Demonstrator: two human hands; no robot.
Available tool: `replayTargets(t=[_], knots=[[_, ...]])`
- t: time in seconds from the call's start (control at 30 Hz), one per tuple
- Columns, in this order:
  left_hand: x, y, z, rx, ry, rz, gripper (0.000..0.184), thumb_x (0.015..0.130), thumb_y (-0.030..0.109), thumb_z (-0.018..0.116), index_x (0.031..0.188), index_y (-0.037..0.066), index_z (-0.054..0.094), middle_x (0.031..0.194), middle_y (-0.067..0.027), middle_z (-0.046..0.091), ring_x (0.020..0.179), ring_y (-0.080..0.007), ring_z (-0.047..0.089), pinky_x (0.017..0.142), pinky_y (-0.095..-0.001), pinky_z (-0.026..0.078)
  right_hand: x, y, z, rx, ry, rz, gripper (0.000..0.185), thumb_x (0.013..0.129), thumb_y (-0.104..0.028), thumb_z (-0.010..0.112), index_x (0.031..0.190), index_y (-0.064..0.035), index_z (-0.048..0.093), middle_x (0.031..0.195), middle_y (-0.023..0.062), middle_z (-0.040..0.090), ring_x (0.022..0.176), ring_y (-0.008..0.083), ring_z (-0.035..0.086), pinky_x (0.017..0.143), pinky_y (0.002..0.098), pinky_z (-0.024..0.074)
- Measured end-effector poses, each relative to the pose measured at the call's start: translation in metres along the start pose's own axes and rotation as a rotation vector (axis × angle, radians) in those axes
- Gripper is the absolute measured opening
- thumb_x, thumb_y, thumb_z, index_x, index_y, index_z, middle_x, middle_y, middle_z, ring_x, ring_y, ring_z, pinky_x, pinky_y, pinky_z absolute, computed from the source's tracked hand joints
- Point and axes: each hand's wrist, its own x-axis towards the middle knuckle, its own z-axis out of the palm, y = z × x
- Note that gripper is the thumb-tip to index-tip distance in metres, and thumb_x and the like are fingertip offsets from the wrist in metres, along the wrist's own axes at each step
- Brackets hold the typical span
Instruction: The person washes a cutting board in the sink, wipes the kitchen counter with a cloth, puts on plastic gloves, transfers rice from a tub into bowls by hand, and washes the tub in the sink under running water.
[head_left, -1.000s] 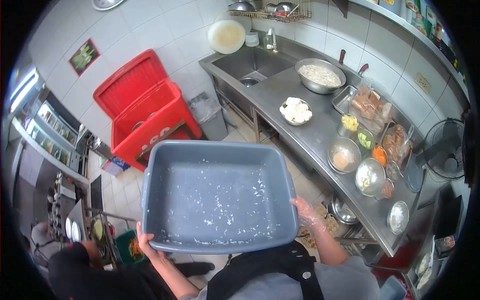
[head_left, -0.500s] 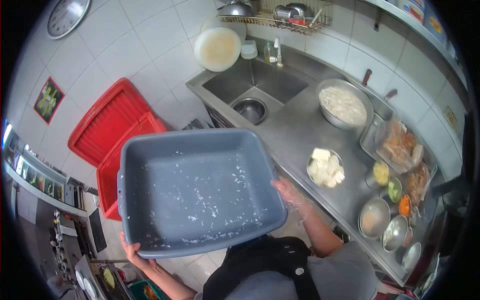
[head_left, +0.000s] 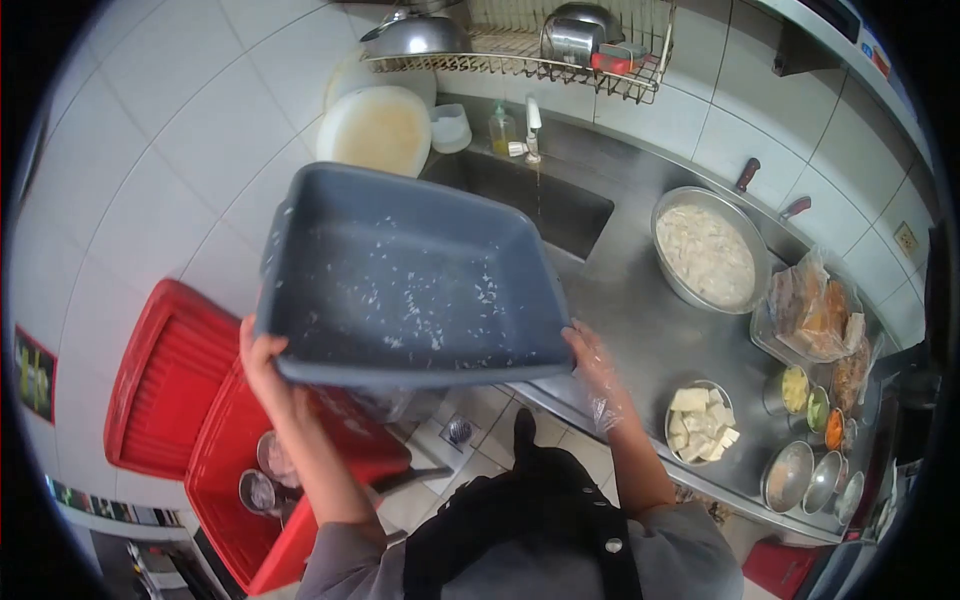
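Note:
A large grey plastic tub [head_left: 400, 290] with white shreds stuck to its inside is held up, tilted, over the near side of the metal sink [head_left: 590, 215]. My left hand [head_left: 265, 365] grips its lower left corner, and my right hand [head_left: 592, 365], in a clear plastic glove, grips its lower right corner. A thin stream of water falls from the faucet [head_left: 533, 130] behind the tub. The tub hides part of the sink.
On the steel counter [head_left: 625, 350] are a large bowl of pale food [head_left: 705, 255], a bowl of white chunks [head_left: 700, 425], bagged food [head_left: 815, 305] and several small bowls. A wire rack [head_left: 500, 45] hangs above. An open red cooler [head_left: 240, 480] stands at the lower left.
The tub has moved with both hands toward the sink and is now partly over it. The view has shifted closer to the sink, and running water now shows at the faucet.

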Motion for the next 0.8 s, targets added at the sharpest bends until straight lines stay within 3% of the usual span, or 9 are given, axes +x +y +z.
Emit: replayTargets(t=[0.2,0.27,0.4,0.43,0.47,0.6,0.63,0.73,0.8], knots=[[0.125,-0.109,0.079,-0.031,-0.078,-0.131,0.039,0.06,0.0,0.05,0.099,0.002,0.054,0.086,-0.0061,0.056,0.076,-0.0167,0.053,0.069,-0.025,0.044,0.108,-0.007,0.011,-0.729,0.361,0.017,0.064,0.089,-0.036,0.055,0.135,0.0064,0.043,0.124,0.0298,0.054,0.12,0.0406,0.051,0.102,0.0406,0.0389],[0.147,-0.139,0.104,-0.013,-0.108,-0.23,0.035,0.06,-0.003,0.049,0.094,0.003,0.052,0.084,-0.0049,0.055,0.073,-0.0148,0.051,0.067,-0.0241,0.043,0.139,-0.04,0.014,-1.23,0.042,0.162,0.055,0.087,-0.031,0.055,0.129,0.0034,0.05,0.126,0.0286,0.053,0.119,0.0411,0.051,0.102,0.0434,0.0398],[0.18,-0.197,0.116,-0.022,-0.131,-0.298,0.029,0.059,-0.008,0.048,0.085,0.006,0.047,0.079,-0.0028,0.051,0.07,-0.0123,0.049,0.061,-0.024,0.04,0.19,-0.039,0.044,-1.232,0.24,-0.161,0.049,0.085,-0.032,0.056,0.121,0.0009,0.057,0.122,0.0248,0.057,0.115,0.0387,0.054,0.1,0.0445,0.0408],[0.191,-0.224,0.11,0.02,-0.159,-0.375,0.028,0.058,-0.011,0.048,0.08,0.007,0.044,0.101,-0.0083,0.06,0.07,-0.0115,0.048,0.061,-0.0241,0.039,0.208,-0.033,0.05,-1.06,0.202,-0.216,0.046,0.083,-0.031,0.06,0.118,-0.0002,0.059,0.119,0.0242,0.059,0.115,0.037,0.054,0.099,0.0436,0.0418],[0.2,-0.255,0.107,0.015,-0.172,-0.389,0.028,0.058,-0.011,0.048,0.08,0.007,0.044,0.101,-0.0083,0.06,0.07,-0.0115,0.048,0.061,-0.0241,0.039,0.23,-0.024,0.056,-0.885,0.169,-0.27,0.044,0.081,-0.029,0.063,0.115,-0.0014,0.062,0.116,0.0236,0.06,0.115,0.0354,0.054,0.098,0.0426,0.0428],[0.206,-0.333,0.103,-0.041,-0.331,-0.378,0.03,0.055,-0.015,0.045,0.073,0.008,0.041,0.153,-0.011,0.033,0.09,-0.0138,0.054,0.068,-0.0241,0.042,0.294,-0.013,0.083,-0.934,-0.024,-0.274,0.047,0.084,-0.034,0.06,0.117,-0.0001,0.059,0.113,0.0226,0.059,0.11,0.0376,0.054,0.098,0.0468,0.0412],[0.212,-0.347,0.104,-0.128,-0.314,-0.456,0.029,0.054,-0.015,0.046,0.073,0.007,0.04,0.151,-0.0097,0.036,0.102,-0.0166,0.054,0.072,-0.0232,0.043,0.318,-0.026,0.094,-0.921,0.09,-0.361,0.045,0.085,-0.032,0.059,0.117,0.0002,0.058,0.113,0.0235,0.059,0.11,0.0385,0.053,0.098,0.0463,0.0411],[0.231,-0.402,0.094,-0.16,-0.338,-0.597,0.029,0.054,-0.015,0.046,0.072,0.008,0.039,0.151,-0.0112,0.035,0.106,-0.019,0.054,0.075,-0.0226,0.042,0.396,-0.083,0.121,-0.969,0.309,-0.525,0.036,0.089,-0.026,0.055,0.113,0.0012,0.059,0.107,0.0248,0.059,0.106,0.0407,0.053,0.096,0.0467,0.0423],[0.242,-0.437,0.081,-0.225,-0.322,-0.597,0.032,0.055,-0.013,0.047,0.082,0.004,0.051,0.145,-0.0108,0.042,0.103,-0.0198,0.054,0.076,-0.0228,0.042,0.446,-0.127,0.132,-1.117,0.516,-0.659,0.028,0.088,-0.022,0.055,0.107,-0.0024,0.061,0.101,0.0222,0.062,0.102,0.0369,0.056,0.089,0.0441,0.0455]])
